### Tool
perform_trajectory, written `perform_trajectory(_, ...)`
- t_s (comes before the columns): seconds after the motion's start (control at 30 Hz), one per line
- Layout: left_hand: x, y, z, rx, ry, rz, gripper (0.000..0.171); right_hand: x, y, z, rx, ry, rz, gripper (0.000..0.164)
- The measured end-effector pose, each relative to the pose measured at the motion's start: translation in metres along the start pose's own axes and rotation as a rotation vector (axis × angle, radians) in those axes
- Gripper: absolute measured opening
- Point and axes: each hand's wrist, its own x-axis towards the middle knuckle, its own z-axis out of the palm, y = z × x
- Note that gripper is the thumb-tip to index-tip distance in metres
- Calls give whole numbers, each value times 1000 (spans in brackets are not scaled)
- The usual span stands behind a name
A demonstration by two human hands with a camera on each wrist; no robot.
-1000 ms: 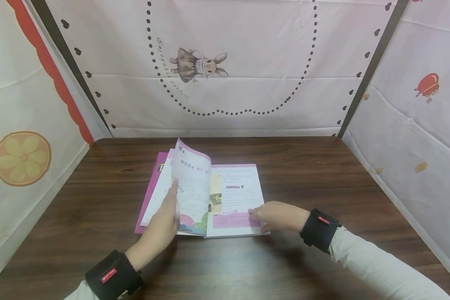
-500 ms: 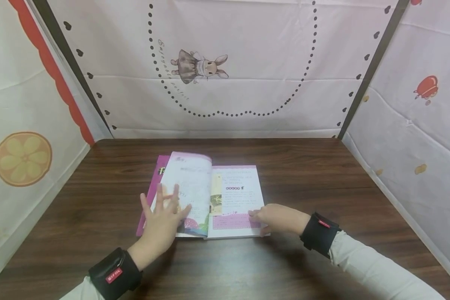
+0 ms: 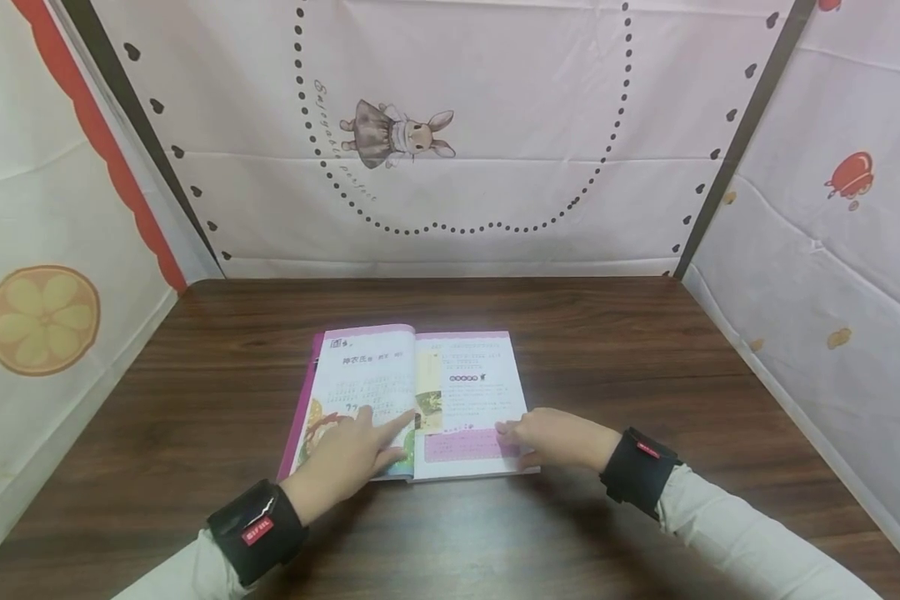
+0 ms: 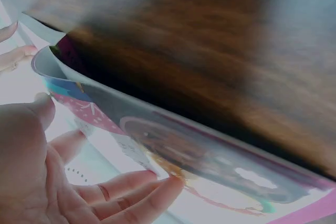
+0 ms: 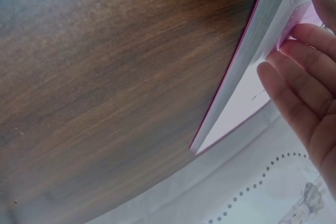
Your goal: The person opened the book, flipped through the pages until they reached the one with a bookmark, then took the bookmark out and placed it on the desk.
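An open book (image 3: 480,346) with a magenta cover lies on the table. Its left page (image 3: 371,358) carries a heading, lines of print and coloured drawings. On that page, near the lower part, rests my left hand (image 3: 345,454), fingers spread and one reaching toward the spine. The left wrist view shows those fingers (image 4: 126,187) against the page, whose lower edge curves up a little. My right hand (image 3: 558,433) rests at the lower right of the right page, over a pink printed block (image 3: 461,446). In the right wrist view its fingers (image 5: 294,72) are fairly straight, touching the page.
The brown wooden table (image 3: 607,333) extends around the book. A pale cloth with a printed rabbit (image 3: 393,135) hangs behind its far edge. More cloth panels stand at both sides, the left one showing an orange slice (image 3: 41,321).
My left hand has turned the raised page down to the left, let it go, and moved right over it toward the spine. My right hand has stayed in place.
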Motion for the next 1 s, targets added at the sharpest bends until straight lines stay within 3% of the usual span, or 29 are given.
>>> perform_trajectory(0.2,5,2,-2,138,84,68,53,0,1,0,42,16,15,54)
perform_trajectory(0.3,4,1,-3,112,99,87,51,0,1,0,49,27,23,53)
perform_trajectory(0.4,4,-2,-2,18,62,77,51,0,2,0,44,39,17,51)
perform_trajectory(0.6,2,-13,3,-159,-72,-39,62,-2,2,1,73,63,-11,49)
perform_trajectory(0.8,1,-18,-1,-133,-78,-60,75,0,0,2,86,63,14,48)
perform_trajectory(1.0,2,-19,-2,-152,-115,-92,75,7,-2,-4,216,68,67,28)
